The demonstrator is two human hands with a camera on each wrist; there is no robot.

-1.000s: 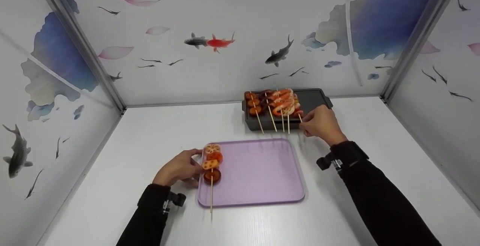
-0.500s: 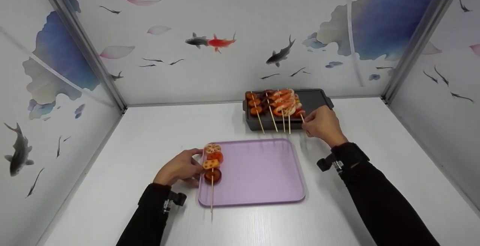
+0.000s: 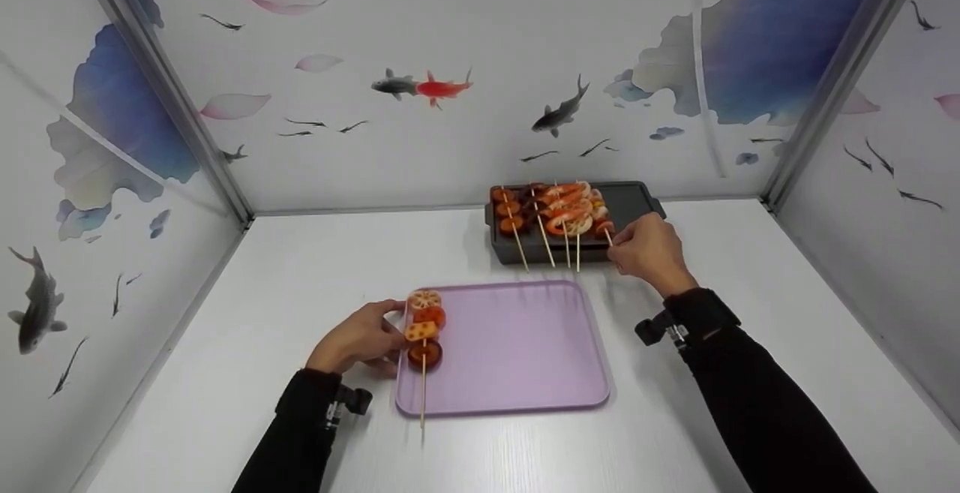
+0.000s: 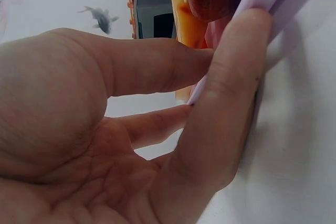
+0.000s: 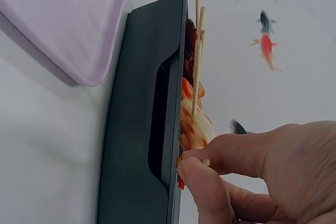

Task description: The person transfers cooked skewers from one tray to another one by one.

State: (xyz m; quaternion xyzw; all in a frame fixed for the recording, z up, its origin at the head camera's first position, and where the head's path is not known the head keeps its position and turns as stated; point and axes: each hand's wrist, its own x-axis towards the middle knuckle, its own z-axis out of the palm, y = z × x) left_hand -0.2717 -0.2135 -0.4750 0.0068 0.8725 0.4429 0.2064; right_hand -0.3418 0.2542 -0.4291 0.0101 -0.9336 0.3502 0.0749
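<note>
My left hand [image 3: 361, 337] holds the left rim of a purple tray [image 3: 517, 350], with its thumb at the rim in the left wrist view. Along that side of the tray lies a skewer [image 3: 424, 332] of lotus root, orange and brown pieces, its stick jutting past the front edge. My right hand [image 3: 646, 251] pinches the stick end of the rightmost skewer [image 3: 604, 229] on a dark grill [image 3: 630, 196]. That skewer's food still rests on the grill. In the right wrist view the thumb and forefinger [image 5: 202, 163] meet around the stick.
Left of the pinched skewer, the grill bears a skewer of brown-orange rounds [image 3: 510, 208], a dark one [image 3: 534, 204] and shrimp [image 3: 568, 204] close together, sticks pointing toward me. Printed panels [image 3: 450, 148] wall the white table [image 3: 330, 253] at the back and sides.
My right hand has shifted slightly to the right, and the pinched skewer's end has moved with it. The left hand, the tray and the other skewers stay as they were.
</note>
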